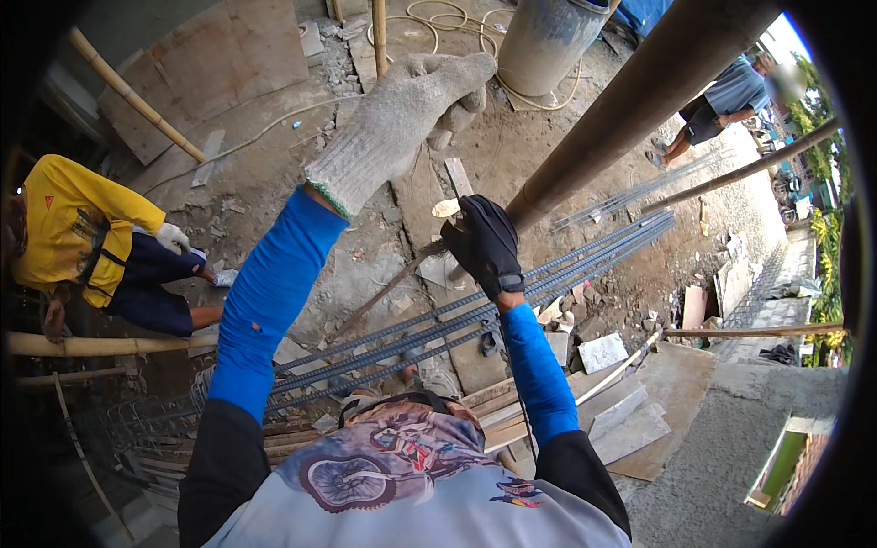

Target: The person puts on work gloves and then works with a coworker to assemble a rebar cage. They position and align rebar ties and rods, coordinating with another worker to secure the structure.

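My left hand (411, 119), in a grey-white knitted glove, is raised ahead of me at upper centre. Its fingers curl under the palm, and whatever they may hold is hidden. Lower and to the right, my right hand (484, 247) wears a black glove and is closed. A long, narrow brown bar (388, 290) slants up from the lower left into this fist. A small pale-yellow piece (446, 208) shows beside the fingers; I cannot tell whether it belongs to the bar. Just right of the fist rises a thick brown bamboo pole (630, 105).
Ribbed steel bars (585, 260) lie across in front of me. A person in yellow (82, 228) is at left, another person (722, 100) at far right. A grey drum (551, 46) and hose (429, 18) stand beyond. Boards (630, 425) and rubble lie at right.
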A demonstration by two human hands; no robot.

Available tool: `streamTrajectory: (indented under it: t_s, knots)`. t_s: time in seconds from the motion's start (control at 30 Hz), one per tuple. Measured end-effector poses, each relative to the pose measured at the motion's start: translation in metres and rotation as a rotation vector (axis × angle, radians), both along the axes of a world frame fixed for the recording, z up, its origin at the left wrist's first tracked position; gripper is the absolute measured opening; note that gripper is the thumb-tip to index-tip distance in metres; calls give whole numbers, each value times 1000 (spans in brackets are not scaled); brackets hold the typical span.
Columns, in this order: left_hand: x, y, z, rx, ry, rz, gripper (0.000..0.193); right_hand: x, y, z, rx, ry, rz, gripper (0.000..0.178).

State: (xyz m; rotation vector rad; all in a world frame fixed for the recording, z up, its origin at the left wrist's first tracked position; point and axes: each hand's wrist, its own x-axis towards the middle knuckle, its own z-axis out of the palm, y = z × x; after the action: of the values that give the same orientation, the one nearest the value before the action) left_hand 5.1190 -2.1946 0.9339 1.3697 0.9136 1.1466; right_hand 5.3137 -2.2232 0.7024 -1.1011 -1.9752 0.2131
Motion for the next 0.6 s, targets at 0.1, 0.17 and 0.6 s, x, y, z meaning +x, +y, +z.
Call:
streamTrajectory:
  t_s: [0.1,0.17,0.6]
  knots:
    - [-10,-21,18,97,-17,26,43,-16,55,-17,-34,-127,147,31]
    - [-33,-45,31,268,-16,84,39,-21,62,-27,-97,-205,132,31]
    - [-173,-357,92,442,559,609,34,-71,-63,108,-401,704,176,31]
